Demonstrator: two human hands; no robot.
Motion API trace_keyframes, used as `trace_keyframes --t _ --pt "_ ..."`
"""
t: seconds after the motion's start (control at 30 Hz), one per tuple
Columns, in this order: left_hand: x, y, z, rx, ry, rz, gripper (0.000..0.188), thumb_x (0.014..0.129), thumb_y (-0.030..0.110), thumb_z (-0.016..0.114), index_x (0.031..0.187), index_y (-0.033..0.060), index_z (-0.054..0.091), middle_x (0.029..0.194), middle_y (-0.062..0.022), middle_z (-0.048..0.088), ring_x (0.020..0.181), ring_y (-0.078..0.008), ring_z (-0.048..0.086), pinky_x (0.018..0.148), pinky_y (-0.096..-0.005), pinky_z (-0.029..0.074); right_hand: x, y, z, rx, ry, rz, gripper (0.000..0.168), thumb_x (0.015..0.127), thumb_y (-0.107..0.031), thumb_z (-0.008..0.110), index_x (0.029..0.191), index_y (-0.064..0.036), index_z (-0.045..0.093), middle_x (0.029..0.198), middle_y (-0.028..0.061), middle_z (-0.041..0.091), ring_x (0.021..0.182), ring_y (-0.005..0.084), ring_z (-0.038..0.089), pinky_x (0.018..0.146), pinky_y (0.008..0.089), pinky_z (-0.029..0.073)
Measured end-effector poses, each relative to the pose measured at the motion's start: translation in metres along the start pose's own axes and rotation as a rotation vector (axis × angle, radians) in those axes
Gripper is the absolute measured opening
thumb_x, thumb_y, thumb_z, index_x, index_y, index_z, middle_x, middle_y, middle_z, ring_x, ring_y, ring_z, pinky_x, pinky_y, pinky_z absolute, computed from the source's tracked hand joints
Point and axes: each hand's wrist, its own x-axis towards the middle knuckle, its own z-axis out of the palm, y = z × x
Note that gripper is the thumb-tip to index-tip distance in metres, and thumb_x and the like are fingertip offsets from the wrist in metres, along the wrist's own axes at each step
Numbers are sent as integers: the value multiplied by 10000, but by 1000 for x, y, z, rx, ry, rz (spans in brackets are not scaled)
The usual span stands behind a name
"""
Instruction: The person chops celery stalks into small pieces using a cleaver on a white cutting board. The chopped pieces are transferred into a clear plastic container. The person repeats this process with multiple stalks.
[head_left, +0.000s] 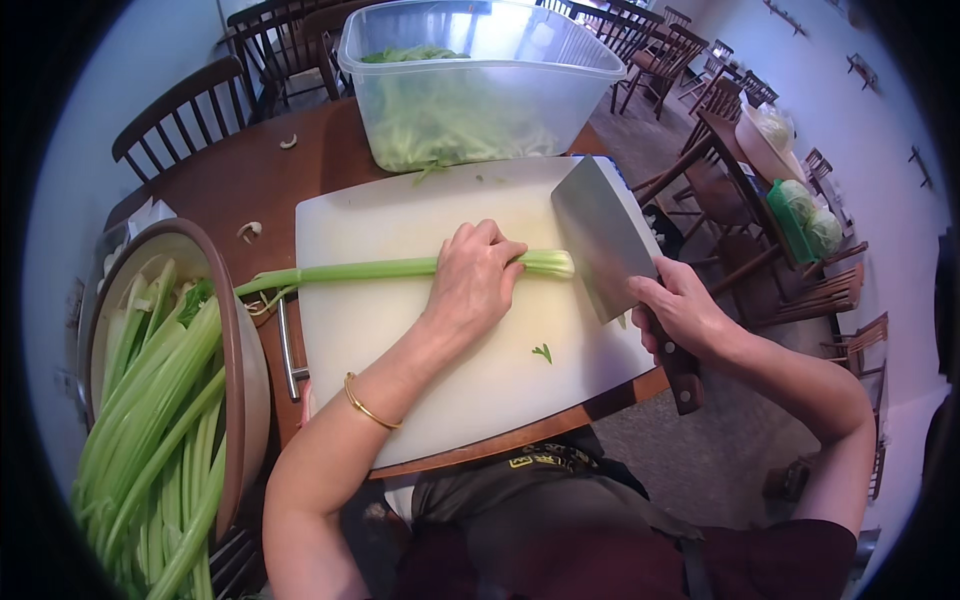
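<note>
A celery stalk (367, 271) lies across the white plastic cutting board (457, 390), its pale root end towards the right. My left hand (476, 274) presses down on the stalk near that end, the fingers curled around it. In my right hand (679, 307) is the wooden handle of a cleaver (604, 240); its broad blade is over the right part of the board, just right of the stalk's end. A small green leaf (542, 352) rests on the board below the stalk.
Behind the board stands a clear plastic tub (480, 112) with cut greens. A brown-rimmed basin (241, 360) of celery is at the left. Small scraps (250, 231) lie on the wooden table (225, 180). Chairs and another table holding cabbages (821, 229) are at the right.
</note>
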Motion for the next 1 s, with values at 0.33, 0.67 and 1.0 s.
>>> trace_keyframes --t 0.33,0.67,1.0 --pt "0 -1 1 -18 14 -2 196 814 29 727 1007 11 760 905 -127 628 896 -309 583 837 -416 487 5 -16 -3 6 -47 101 247 989 -182 472 1134 18 474 733 54 554 526 147 586 447 336 530" --pt "6 2 -11 -39 -108 -72 219 837 73 688 1034 -2 746 905 -149 619 943 -330 594 875 -425 488 61 23 -3 105 17 -182 207 988 -173 494 1041 27 495 662 63 534 464 160 559 406 326 490" --pt "53 44 15 219 -72 -27 254 787 266 725 937 69 782 862 -153 725 902 -324 655 842 -447 475 54 120 -38 749 54 -357 145 1016 -197 511 1042 -58 477 677 13 499 473 108 512 416 284 484"
